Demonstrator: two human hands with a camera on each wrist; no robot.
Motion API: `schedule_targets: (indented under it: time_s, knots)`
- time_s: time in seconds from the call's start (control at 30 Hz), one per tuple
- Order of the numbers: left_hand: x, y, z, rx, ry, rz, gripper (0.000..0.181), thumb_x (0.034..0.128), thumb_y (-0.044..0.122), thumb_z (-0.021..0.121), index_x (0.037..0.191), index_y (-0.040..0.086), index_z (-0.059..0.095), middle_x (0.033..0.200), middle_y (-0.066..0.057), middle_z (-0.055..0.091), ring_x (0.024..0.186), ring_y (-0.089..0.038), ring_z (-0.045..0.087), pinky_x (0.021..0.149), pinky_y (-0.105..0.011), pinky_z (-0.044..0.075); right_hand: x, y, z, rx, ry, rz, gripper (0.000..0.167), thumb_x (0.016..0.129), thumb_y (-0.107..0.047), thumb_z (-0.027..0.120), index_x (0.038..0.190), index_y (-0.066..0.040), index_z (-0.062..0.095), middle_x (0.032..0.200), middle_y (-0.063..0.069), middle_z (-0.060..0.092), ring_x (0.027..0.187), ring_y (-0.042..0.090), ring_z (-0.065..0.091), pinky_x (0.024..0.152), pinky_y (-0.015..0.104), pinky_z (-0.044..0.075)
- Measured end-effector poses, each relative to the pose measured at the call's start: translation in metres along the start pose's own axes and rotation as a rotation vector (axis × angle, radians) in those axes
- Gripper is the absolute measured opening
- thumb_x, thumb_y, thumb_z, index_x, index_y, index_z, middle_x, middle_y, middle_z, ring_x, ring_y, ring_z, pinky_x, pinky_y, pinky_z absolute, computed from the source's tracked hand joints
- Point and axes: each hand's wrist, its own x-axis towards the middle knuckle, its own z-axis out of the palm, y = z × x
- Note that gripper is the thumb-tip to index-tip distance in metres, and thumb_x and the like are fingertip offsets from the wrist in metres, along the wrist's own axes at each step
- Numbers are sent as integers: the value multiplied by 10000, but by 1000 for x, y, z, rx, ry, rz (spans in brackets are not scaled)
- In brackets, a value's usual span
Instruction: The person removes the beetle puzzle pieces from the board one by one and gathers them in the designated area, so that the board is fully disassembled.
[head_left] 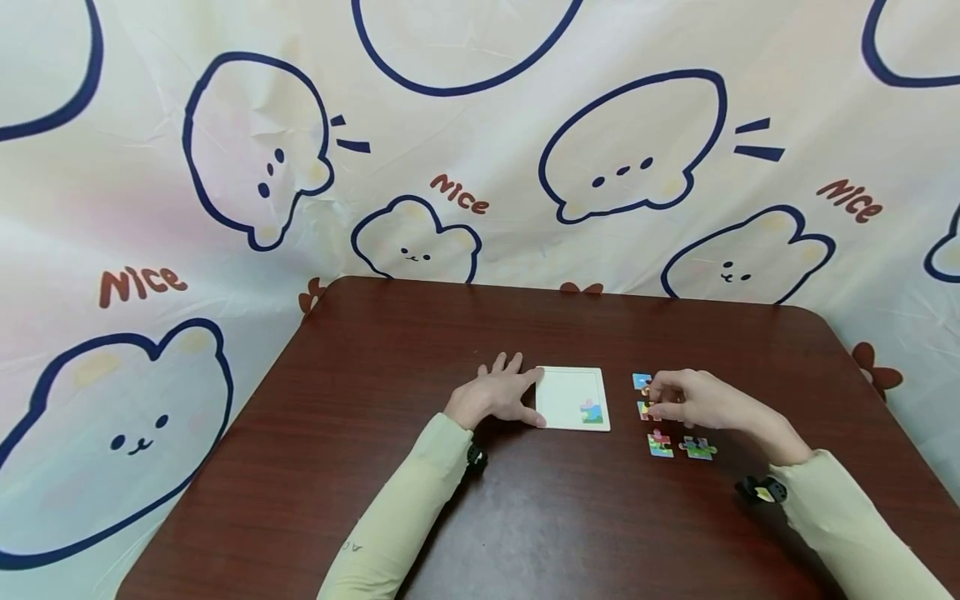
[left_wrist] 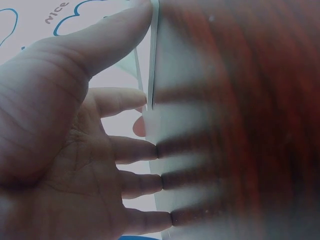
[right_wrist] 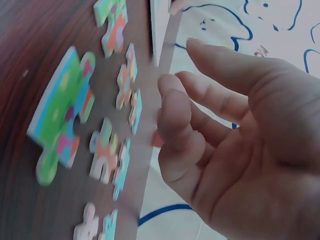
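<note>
A white puzzle tray (head_left: 558,396) lies flat on the table, with colourful puzzle pieces (head_left: 592,412) in its lower right corner. My left hand (head_left: 495,392) rests at the tray's left side, its fingers spread and its thumb touching the edge. In the left wrist view the fingertips of my left hand (left_wrist: 75,145) press on the tabletop. Over the loose pieces right of the tray hovers my right hand (head_left: 701,400), fingers loosely bent. The right wrist view shows a gap between its thumb and fingers, with no piece there. A green puzzle piece (right_wrist: 60,100) lies nearest that camera.
Several loose jigsaw pieces lie right of the tray, among them a pink-topped piece (head_left: 660,444), a green piece (head_left: 699,449) and a blue piece (head_left: 641,381). Some are partly hidden by the right hand. A printed cloth (head_left: 510,150) hangs behind the dark wooden table (head_left: 525,517).
</note>
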Motion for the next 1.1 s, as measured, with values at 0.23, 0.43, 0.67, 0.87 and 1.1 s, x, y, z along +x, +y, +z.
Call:
schedule_targets:
  time_s: [0.23,0.43,0.67,0.87,1.1]
  knots:
    - [-1,0,1,3,3,-3,899,866,573,660,1581,316,179,1668,-108,5,1535,-357,-50,1208,-600,74,10,-12,8,-70,58,-62,291,917,-305,696,1125,-116,620,805,-55,598,585,65,523,533,244,459]
    - [-2,0,2,-7,4,-3,901,866,573,660,1581,319,174,1669,-105,1,1536,-350,-58,1210,-596,65,19,-19,14,-83,61,-94,323,915,-296,700,1155,-94,623,817,-55,611,625,73,527,558,235,452]
    - [-1,0,2,-15,8,-2,897,867,556,669,1581,315,183,1669,-109,6,1536,-349,-59,1210,-597,62,26,-26,21,-101,55,-81,294,899,-259,718,1128,-93,639,783,-59,601,631,94,515,579,229,454]
    - [-2,0,1,-12,6,-3,896,866,556,670,1580,316,184,1668,-107,5,1536,-348,-58,1211,-595,63,31,-30,30,-95,35,-90,257,902,-254,714,1103,-108,647,729,-74,586,612,72,498,563,225,433]
    - [-1,1,0,-7,5,-3,899,866,557,671,1581,314,183,1668,-110,5,1536,-353,-55,1210,-595,66,38,-36,38,-126,12,-108,174,905,-253,712,1033,-159,639,708,-77,571,571,59,479,536,229,423]
